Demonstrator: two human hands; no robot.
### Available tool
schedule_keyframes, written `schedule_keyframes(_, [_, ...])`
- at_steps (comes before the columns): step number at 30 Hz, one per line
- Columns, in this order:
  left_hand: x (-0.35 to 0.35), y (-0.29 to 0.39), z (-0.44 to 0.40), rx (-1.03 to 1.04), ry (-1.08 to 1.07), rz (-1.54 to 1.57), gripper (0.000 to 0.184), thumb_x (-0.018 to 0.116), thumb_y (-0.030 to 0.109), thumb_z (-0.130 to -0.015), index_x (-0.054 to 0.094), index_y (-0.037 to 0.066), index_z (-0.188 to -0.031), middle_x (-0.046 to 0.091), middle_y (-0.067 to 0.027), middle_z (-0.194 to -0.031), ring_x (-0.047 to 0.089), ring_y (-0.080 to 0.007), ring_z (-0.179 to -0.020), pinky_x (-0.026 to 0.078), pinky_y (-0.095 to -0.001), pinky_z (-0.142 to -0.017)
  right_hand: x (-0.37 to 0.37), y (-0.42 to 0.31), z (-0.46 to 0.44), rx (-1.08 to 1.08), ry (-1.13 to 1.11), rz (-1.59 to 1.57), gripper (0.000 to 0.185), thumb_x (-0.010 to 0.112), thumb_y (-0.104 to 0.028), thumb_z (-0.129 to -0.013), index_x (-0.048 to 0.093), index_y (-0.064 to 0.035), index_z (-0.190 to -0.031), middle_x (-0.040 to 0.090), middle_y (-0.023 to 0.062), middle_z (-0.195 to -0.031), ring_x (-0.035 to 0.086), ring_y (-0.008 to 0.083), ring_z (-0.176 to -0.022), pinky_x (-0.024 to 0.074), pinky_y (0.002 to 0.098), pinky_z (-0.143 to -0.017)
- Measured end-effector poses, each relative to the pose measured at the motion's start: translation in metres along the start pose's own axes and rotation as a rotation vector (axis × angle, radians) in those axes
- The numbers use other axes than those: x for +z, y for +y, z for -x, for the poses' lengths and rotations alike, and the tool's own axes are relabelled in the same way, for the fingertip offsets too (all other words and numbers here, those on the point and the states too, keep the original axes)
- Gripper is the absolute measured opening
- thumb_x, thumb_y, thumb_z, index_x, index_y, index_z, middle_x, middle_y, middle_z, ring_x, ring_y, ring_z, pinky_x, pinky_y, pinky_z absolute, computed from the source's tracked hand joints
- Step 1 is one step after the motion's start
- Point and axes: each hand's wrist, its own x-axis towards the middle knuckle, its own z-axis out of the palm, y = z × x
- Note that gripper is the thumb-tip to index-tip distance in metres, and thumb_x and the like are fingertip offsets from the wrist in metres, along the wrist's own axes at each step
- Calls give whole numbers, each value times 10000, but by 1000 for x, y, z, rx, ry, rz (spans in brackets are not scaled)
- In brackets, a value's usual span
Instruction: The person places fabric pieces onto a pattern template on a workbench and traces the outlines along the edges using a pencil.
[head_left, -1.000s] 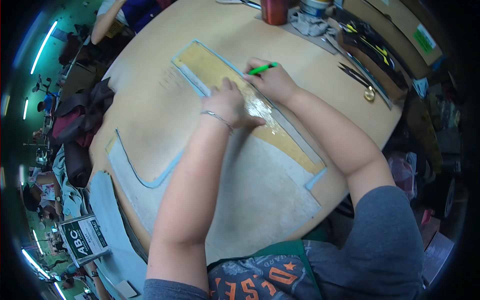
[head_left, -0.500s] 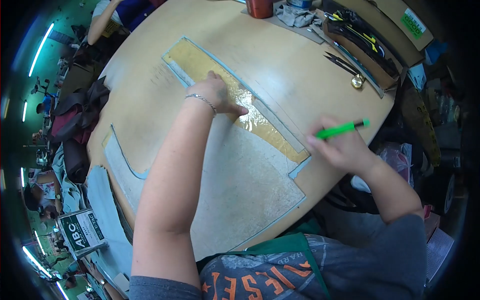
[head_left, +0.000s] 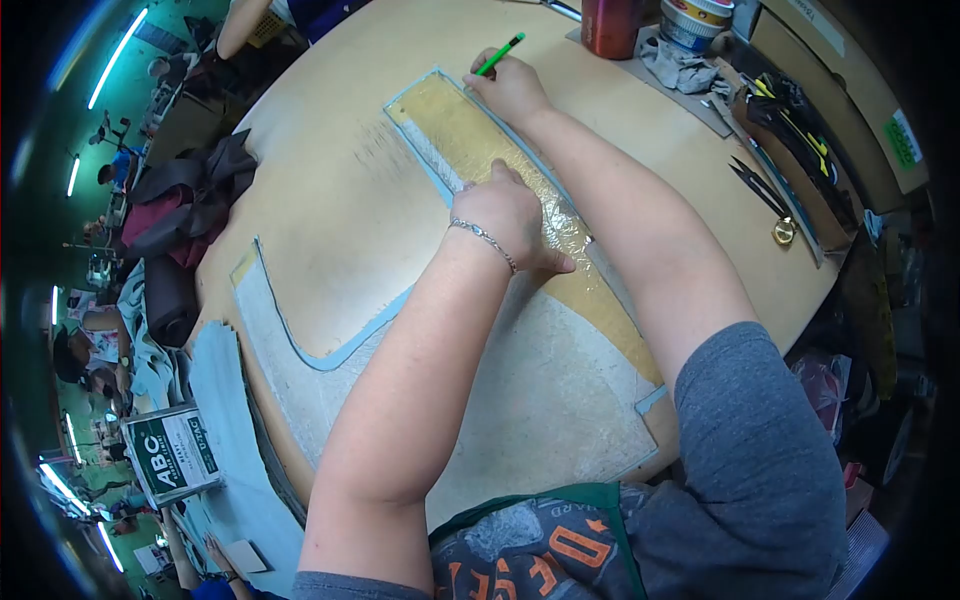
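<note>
A grey pattern template lies flat on the table, with a shiny yellow taped strip along its far right side. Light blue material shows from under the template's edges. My left hand presses on the yellow strip, fingers forward and thumb spread, holding nothing. Beyond it, at the strip's far end, my right hand is closed round a green pen. The pen's tip is hidden by the fingers. My right forearm covers part of the strip's right edge.
Black snips and a brass-coloured round object lie at right by a box of tools. A red cup and grey rag stand behind. Light blue sheets and an ABC box are at left.
My right hand has moved with the pen from the strip's near end to its far end. My left hand still presses on the strip. The view has shifted.
</note>
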Motion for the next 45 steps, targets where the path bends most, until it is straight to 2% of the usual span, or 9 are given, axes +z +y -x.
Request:
schedule_keyframes(9, [8, -4, -5, 49, 33, 27, 1056, 672, 648, -499, 402, -152, -1132, 440, -255, -1165, 532, -319, -1003, 448, -331, -842, -20, -9, 51, -240, -7, 346, 187, 545, -250, -804, 517, -67, -830, 577, 133, -680, 571, 302, -628, 449, 386, -587])
schedule_keyframes(17, [15, -1, -11, -29, 63, 37, 1010, 715, 588, -505, 394, -147, -1119, 444, -225, -1164, 530, -326, -994, 440, -336, -851, -155, -62, 246, -162, -102, 212, 108, 563, -143, -769, 493, -61, -762, 518, 113, -658, 533, 302, -655, 433, 362, -605])
schedule_keyframes(21, [18, 4, -4, -99, 20, 101, 936, 688, 543, -593, 340, -89, -1189, 380, -186, -1241, 456, -326, -1084, 414, -370, -881, -213, -91, 293, 97, -313, 228, 93, 579, -106, -744, 506, -51, -764, 520, 97, -646, 534, 254, -626, 427, 320, -602])
schedule_keyframes(23, [33, 4, -6, -139, 47, 78, 915, 658, 534, -640, 285, 21, -1300, 312, -124, -1331, 368, -294, -1190, 394, -423, -900, -235, -95, 283, 221, -424, 160, 103, 592, -92, -732, 511, -45, -774, 528, 86, -641, 542, 208, -619, 425, 298, -603])
schedule_keyframes(29, [52, 22, 28, -205, 267, 220, 783, 611, 502, -691, 274, 192, -1326, 174, -92, -1412, 119, -340, -1298, 253, -619, -925, -150, -17, 220, 156, -13, -429, 169, 596, -182, -776, 522, -31, -796, 552, 90, -655, 554, 144, -624, 433, 287, -595])
schedule_keyframes(37, [32, -33, -5, -247, 267, 332, 924, 535, 673, -652, 256, 120, -1337, 179, -160, -1399, 95, -395, -1289, 202, -505, -1010, -57, -9, 99, 18, 71, -125, 184, 609, -194, -758, 537, -37, -822, 588, 127, -709, 585, 248, -679, 453, 326, -631])
schedule_keyframes(39, [28, -48, -21, -241, 243, 254, 955, 583, 656, -617, 248, 133, -1342, 158, -129, -1411, 81, -367, -1299, 194, -577, -977, -41, -4, 72, -2, 84, -80, 179, 607, -182, -767, 533, -32, -832, 588, 105, -692, 590, 185, -670, 453, 297, -614])
schedule_keyframes(43, [18, -70, -47, -239, 197, 181, 1039, 626, 676, -543, 248, 129, -1342, 157, -113, -1415, 90, -353, -1303, 197, -597, -968, -20, -3, 30, 24, 71, -59, 187, 605, -201, -759, 544, -42, -837, 600, 131, -743, 589, 250, -708, 456, 331, -652])
schedule_keyframes(45, [10, -77, -57, -192, 159, 172, 1090, 629, 685, -528, 256, 25, -1312, 217, -189, -1367, 178, -356, -1275, 206, -474, -1015, -10, -4, 13, 63, 39, -62, 188, 596, -218, -759, 552, -53, -836, 603, 154, -785, 585, 309, -773, 459, 367, -699])
